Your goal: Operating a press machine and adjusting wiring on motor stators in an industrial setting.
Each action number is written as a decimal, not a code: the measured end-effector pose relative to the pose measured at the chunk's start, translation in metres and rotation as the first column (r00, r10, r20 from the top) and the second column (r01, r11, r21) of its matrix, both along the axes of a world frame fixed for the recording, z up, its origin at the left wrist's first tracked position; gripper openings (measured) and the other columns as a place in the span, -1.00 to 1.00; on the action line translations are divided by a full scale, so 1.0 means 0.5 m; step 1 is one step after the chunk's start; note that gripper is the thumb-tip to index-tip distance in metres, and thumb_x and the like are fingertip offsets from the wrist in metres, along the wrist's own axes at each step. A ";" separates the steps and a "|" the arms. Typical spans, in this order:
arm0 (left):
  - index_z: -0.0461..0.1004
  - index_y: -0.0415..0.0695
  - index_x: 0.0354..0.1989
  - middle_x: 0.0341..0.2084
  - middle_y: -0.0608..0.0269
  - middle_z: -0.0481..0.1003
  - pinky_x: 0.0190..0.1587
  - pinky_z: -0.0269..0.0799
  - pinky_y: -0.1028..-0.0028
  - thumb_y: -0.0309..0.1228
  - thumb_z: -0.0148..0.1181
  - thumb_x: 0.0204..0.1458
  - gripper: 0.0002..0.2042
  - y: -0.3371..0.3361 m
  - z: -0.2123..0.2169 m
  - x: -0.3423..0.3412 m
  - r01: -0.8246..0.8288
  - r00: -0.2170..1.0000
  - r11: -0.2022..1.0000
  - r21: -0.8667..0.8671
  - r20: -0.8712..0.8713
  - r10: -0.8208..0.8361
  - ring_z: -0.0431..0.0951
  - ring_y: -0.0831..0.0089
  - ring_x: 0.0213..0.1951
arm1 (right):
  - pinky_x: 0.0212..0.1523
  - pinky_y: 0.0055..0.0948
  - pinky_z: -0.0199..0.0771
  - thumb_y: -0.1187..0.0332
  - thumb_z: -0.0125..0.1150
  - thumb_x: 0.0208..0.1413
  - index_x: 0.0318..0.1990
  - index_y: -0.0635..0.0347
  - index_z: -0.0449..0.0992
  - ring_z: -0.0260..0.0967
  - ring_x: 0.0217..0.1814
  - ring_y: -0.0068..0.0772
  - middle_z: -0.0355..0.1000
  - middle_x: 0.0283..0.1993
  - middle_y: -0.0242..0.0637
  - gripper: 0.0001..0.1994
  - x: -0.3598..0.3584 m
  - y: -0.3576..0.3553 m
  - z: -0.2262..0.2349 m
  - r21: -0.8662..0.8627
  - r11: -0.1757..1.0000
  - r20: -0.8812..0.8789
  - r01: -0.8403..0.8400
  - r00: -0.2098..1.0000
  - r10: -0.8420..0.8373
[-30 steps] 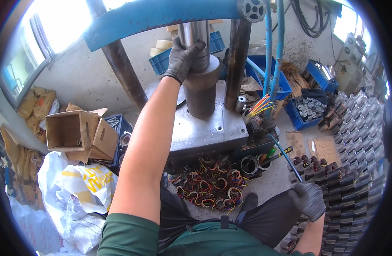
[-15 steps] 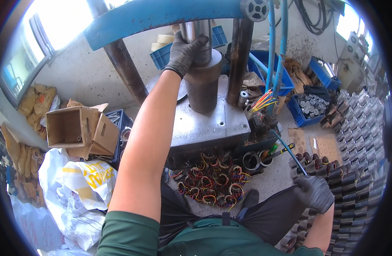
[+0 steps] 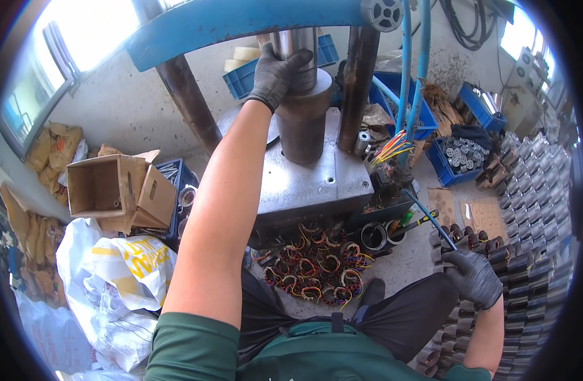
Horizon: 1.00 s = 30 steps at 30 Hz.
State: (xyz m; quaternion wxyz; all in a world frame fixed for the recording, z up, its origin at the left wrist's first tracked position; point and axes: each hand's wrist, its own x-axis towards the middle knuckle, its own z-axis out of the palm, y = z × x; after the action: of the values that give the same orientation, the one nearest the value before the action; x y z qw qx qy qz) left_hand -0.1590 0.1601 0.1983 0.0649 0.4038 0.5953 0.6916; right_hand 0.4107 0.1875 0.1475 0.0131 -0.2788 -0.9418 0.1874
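Observation:
My left hand [image 3: 273, 76], in a dark grey glove, reaches up under the blue press beam [image 3: 240, 32]. Its fingers wrap around a shiny metal cylinder [image 3: 295, 42], which sits on top of a thick dark steel sleeve [image 3: 302, 133]. That sleeve stands upright on the press's metal bed [image 3: 304, 181]. Off to the right, my right hand [image 3: 477, 279], gloved the same way, is closed around the end of a thin blue lever [image 3: 434, 222]. The lever runs up to the side of the press. My left fingertips partly cover the cylinder.
Wound stators with coloured wires [image 3: 317, 267] lie on the floor before the press. Rows of metal cylinders [image 3: 532, 235] fill the right side. Blue crates [image 3: 453, 166] stand behind them. On the left are an open cardboard box [image 3: 101, 190] and white plastic bags [image 3: 88, 273].
My right hand and the lever's end have shifted slightly up and to the right in the picture. My left hand keeps its hold on the cylinder.

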 end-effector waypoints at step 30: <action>0.39 -0.28 0.16 -0.03 -0.04 0.64 0.13 0.58 0.29 -0.09 0.68 -0.18 -0.19 0.001 -0.006 -0.023 -0.039 0.999 0.999 -0.021 -0.022 0.038 0.68 0.21 -0.01 | -0.12 -0.10 0.62 0.56 0.29 0.11 0.00 0.27 0.64 0.62 -0.17 0.09 0.61 -0.22 0.05 -0.72 -0.038 -0.008 0.036 0.037 0.998 -0.091 0.052 0.995 -0.049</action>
State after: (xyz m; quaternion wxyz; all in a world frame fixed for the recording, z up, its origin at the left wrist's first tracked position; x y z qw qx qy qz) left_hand -0.1703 0.1607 0.1953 0.0495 0.3989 0.6111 0.6819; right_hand 0.3917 0.1837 0.1657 0.0657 -0.2934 -0.9364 0.1810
